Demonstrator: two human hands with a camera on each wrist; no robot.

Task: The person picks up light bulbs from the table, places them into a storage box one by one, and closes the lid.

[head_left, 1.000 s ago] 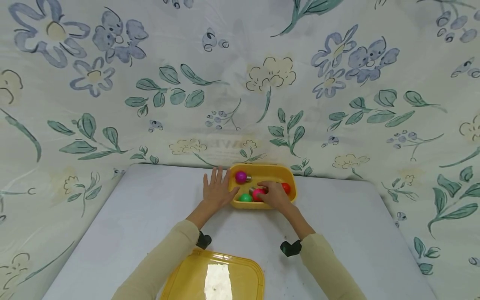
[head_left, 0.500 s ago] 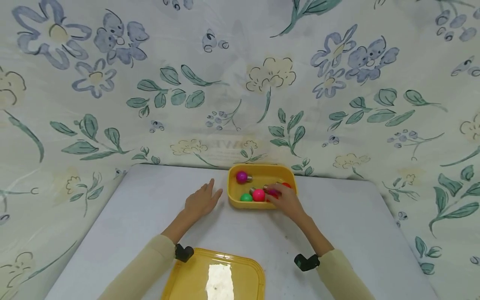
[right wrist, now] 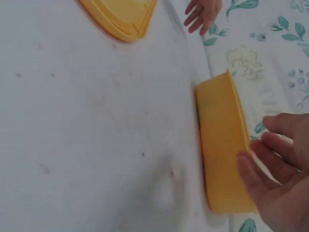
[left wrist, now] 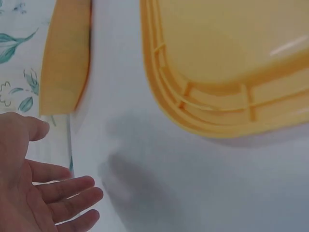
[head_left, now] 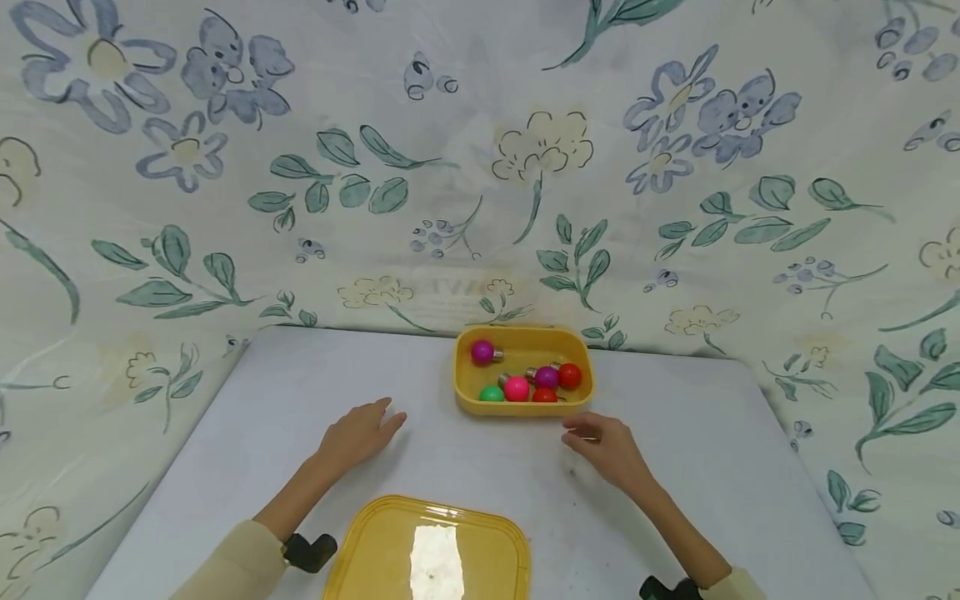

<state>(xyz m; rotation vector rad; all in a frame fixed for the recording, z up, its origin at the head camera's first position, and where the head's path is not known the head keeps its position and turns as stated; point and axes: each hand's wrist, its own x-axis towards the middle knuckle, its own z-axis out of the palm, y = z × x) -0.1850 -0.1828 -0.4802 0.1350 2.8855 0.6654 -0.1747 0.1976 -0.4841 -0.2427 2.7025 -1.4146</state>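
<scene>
A yellow plastic box [head_left: 525,409] stands at the back of the white table. Inside it lie several small round colored bulbs with metal screw bases: a purple bulb [head_left: 482,352] at the back left, a green bulb [head_left: 492,393], a pink bulb [head_left: 516,388], a second purple bulb [head_left: 547,377] and red bulbs [head_left: 570,376] toward the right. My left hand [head_left: 360,433] hovers left of the box, fingers extended, holding nothing. In front of the box's right corner is my right hand [head_left: 607,450], fingers loosely bent and nothing between them.
A yellow lid [head_left: 390,550] lies on the table [head_left: 225,467] near its front edge, between the forearms. Behind the table hangs a floral-patterned sheet [head_left: 450,167]. A dark camera mount [head_left: 310,552] sits on the left wrist.
My left hand has come away from the box's left side, back and to the left. My right hand has left the bulbs inside the box and drawn back toward me. The bulbs stay in it.
</scene>
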